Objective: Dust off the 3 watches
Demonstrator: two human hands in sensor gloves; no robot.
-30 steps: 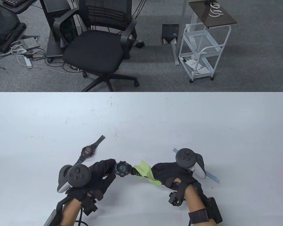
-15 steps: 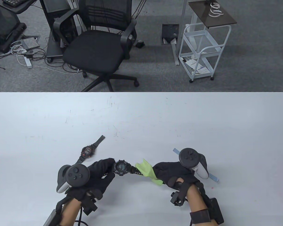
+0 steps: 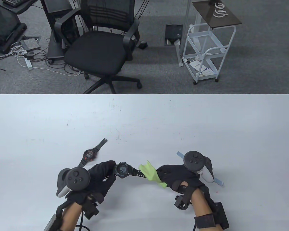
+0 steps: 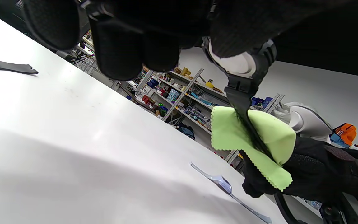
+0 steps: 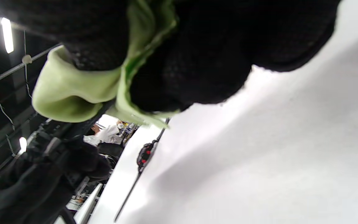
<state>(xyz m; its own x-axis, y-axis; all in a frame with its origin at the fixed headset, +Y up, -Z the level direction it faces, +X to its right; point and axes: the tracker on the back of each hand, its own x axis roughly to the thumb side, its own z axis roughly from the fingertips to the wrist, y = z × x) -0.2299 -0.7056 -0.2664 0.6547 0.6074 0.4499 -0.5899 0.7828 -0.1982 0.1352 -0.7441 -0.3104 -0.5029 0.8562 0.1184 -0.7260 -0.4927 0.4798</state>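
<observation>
Holding a black watch (image 3: 122, 170) up off the white table (image 3: 159, 120), the left hand (image 3: 98, 179) pinches the watch body between its curled fingers and thumb. One strap sticks out from that pinch toward the right hand (image 3: 177, 176). The right hand has its fingers curled tight around a green cloth (image 3: 150, 173), and the cloth is folded over that strap, so the strap is squeezed inside it. In the left wrist view the strap (image 4: 244, 105) runs down from the watch into the cloth fold.

Just past the left fingers, farther out on the table, a black and red watch (image 3: 89, 155) lies flat with its straps spread out. Right beside the right hand, a thin pale blue watch (image 4: 225, 186) lies flat too, partly hidden under the tracker on that hand in the table view.
</observation>
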